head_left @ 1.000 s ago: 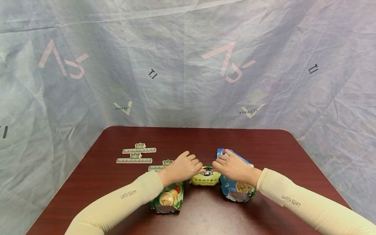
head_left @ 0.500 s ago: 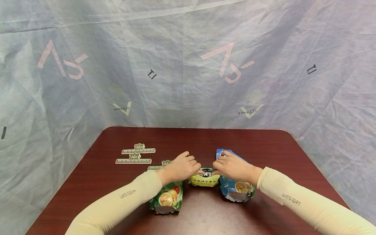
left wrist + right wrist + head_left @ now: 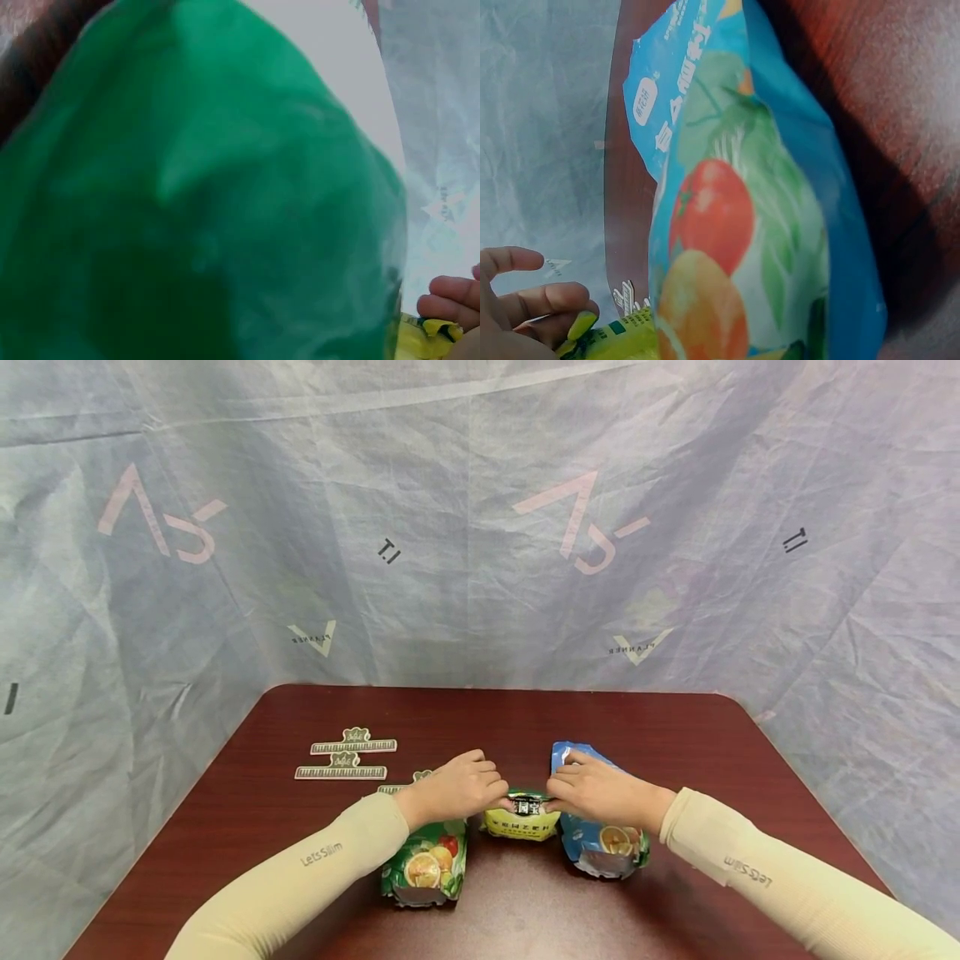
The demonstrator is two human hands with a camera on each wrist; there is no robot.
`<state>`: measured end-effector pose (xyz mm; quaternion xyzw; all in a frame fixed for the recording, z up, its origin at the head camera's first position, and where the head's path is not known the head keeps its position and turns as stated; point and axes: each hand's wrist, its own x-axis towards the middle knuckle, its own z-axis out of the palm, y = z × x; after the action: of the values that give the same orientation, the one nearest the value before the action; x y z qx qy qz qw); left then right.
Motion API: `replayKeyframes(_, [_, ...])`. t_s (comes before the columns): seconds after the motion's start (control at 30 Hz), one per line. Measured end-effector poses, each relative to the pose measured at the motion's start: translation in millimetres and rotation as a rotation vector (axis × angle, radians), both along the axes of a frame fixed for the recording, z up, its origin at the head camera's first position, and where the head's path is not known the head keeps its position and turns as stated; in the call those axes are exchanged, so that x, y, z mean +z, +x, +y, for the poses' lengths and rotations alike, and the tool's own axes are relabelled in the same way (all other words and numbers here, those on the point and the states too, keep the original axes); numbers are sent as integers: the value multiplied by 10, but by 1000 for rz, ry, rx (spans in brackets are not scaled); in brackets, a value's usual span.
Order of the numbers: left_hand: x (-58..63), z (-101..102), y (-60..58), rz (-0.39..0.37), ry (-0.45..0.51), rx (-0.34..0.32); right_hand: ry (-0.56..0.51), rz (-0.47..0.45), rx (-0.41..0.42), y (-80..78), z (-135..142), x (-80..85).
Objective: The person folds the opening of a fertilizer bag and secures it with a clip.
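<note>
In the head view a small yellow bag with a green top and black label [image 3: 522, 825] stands between the two hands. My left hand [image 3: 459, 787] pinches its top edge at the left corner. My right hand [image 3: 600, 789] pinches the same edge at the right corner, its thumb on the front. Under my left forearm lies a green bag with printed fruit [image 3: 431, 868], and it fills most of the left wrist view. A blue bag with printed fruit [image 3: 600, 843] lies below my right hand. The right wrist view shows its tomato picture up close.
Two clips with piano-key bars [image 3: 341, 771] lie on the left of the dark red table [image 3: 637, 718]. A third such clip [image 3: 396, 790] is partly covered by my left arm. Grey printed cloth [image 3: 465, 568] hangs around the table's back and sides.
Both thumbs have shifted slightly down and toward me on the yellow bag, and its top edge looks more folded. The other bags and the clips have stayed in place.
</note>
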<state>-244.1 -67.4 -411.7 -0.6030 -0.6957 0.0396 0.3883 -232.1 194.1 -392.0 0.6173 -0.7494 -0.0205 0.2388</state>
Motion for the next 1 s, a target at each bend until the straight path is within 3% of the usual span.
replayKeyframes(0.27, [2,-87,-4,-69,-41,-6,9,-100,-16,-12,50,2])
replayKeyframes(0.53, [9,-157,9,-137,-63,-2,-66,-183,19,-31,64,-8])
replayKeyframes(0.87, [-6,-221,11,-172,-75,-2,-87,-217,33,-44,89,-22])
replayKeyframes(1.0, [-14,-251,14,-231,-89,6,-81,-204,26,-47,102,-34])
